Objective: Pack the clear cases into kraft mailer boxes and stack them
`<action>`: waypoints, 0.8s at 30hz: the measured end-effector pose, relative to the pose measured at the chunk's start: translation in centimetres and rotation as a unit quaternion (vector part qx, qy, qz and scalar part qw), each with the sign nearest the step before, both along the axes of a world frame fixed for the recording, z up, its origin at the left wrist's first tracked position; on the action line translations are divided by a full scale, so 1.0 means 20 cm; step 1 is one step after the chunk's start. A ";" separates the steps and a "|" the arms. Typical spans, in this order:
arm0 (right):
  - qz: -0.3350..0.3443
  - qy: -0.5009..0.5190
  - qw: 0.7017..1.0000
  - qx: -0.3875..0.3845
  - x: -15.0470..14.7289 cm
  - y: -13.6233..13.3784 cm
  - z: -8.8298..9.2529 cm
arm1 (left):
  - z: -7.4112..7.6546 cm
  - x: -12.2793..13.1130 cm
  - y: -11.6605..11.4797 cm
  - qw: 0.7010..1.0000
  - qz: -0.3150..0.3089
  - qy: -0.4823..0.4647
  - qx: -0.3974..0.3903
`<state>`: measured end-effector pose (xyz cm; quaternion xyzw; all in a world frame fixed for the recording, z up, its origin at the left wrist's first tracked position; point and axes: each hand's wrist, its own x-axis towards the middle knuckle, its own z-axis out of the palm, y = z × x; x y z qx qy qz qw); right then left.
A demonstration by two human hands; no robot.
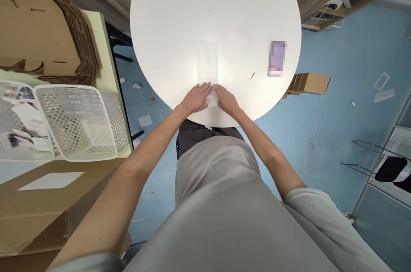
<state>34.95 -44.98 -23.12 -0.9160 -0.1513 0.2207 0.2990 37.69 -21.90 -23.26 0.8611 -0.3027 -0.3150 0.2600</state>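
A long, narrow, thin white sheet [207, 60], slightly see-through, lies on the white round table near its front edge. Its near end is crumpled or folded up between my two hands. My left hand [196, 99] is over the left side of that end, fingers extended together across the sheet and thumb lower down beside the flap. From the right, my right hand [227, 100] grips the same end, its fingertips close to those of my left hand. What lies under the fingers is hidden.
A blurred purple rectangular object [277, 59] lies on the round table [167, 19] at the right. White perforated baskets [75, 122] and stacked flat cardboard [38, 28] stand on a side table at the left. Below is a large cardboard box [28, 208]. Scraps litter the blue floor [321, 122].
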 end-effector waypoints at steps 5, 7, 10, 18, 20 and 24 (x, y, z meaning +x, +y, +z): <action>-0.006 -0.014 1.000 0.000 0.04 0.00 -0.02 | 0.04 -0.01 0.01 0.994 0.106 0.037 -0.007; -0.020 -0.008 1.000 0.004 0.06 -0.01 -0.01 | 0.05 -0.02 0.02 0.979 0.200 0.050 -0.015; -0.062 0.012 0.998 0.004 0.11 0.01 -0.01 | 0.07 -0.03 0.01 0.945 0.318 0.061 -0.048; -0.184 0.059 0.981 -0.026 0.22 0.10 0.00 | 0.03 0.07 -0.08 0.872 0.483 0.064 -0.035; -0.217 0.075 0.972 -0.047 0.25 0.13 0.00 | 0.01 0.10 -0.09 0.861 0.504 0.065 -0.019; -0.244 0.114 0.958 -0.097 0.32 0.16 0.00 | -0.01 0.15 -0.10 0.861 0.505 0.060 0.009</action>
